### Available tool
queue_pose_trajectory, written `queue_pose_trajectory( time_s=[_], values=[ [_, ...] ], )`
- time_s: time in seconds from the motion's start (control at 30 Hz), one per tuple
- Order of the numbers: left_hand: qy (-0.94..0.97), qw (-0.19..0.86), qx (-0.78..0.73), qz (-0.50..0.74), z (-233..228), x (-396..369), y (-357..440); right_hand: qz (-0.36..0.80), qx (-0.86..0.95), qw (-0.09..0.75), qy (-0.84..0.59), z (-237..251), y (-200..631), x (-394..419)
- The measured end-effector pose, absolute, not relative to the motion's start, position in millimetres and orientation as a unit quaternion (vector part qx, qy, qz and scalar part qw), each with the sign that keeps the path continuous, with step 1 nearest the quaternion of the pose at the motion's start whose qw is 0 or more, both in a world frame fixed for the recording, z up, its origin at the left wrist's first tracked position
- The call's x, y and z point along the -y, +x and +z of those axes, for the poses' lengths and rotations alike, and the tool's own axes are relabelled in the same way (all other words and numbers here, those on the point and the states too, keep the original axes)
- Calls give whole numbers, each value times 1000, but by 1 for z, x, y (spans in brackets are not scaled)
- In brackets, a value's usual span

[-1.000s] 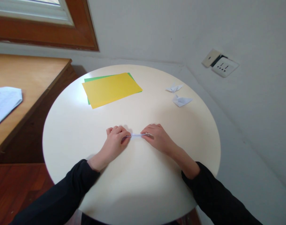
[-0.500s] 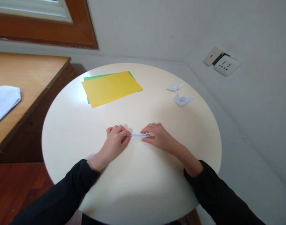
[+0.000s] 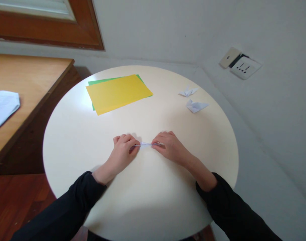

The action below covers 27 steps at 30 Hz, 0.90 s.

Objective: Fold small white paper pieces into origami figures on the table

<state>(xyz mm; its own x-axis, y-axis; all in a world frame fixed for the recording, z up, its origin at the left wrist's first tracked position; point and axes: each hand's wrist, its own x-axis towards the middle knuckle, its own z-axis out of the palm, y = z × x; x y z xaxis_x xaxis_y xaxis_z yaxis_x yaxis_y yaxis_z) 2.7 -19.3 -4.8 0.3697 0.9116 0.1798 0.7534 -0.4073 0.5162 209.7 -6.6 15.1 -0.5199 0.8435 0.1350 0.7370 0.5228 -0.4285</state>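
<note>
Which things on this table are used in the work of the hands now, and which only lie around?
In use:
- left hand
- right hand
- folded white paper, pinched at both ends

Lying about:
- yellow sheet over green sheet
- two folded white paper figures
- papers on the side desk

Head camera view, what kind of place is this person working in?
Probably a room at home or a small office: a round table pushed into a corner, a wooden window frame, a wall socket, a wooden desk beside it.

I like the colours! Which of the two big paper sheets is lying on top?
The yellow sheet is on top. The green sheet lies under it, so only a strip of green shows along its far and left edges on the round table.
</note>
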Motion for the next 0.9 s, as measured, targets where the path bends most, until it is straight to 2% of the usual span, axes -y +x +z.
queue_pose_trajectory(
  time_s=[0.3, 0.43, 0.57, 0.67, 0.77, 0.9],
  values=[
    [804, 185, -513, 236, -7, 19, 3, 54, 897, 64, -433, 26, 202, 6],
    [799, 139, -518, 273, -5, 19, 3, -8, 899, 63, -433, 26, 198, 7],
    [814, 22, -493, 307, 5, 22, 10, -81, 900, 99, -416, 26, 194, 9],
    [825, -22, -474, 307, 11, 25, 18, -101, 901, 133, -401, 30, 190, 11],
    [821, -16, -477, 313, 14, 26, 21, -90, 900, 186, -384, 34, 187, 13],
    [790, 73, -507, 337, 25, 20, 18, -29, 856, 340, -387, 44, 192, 13]
  ],
)
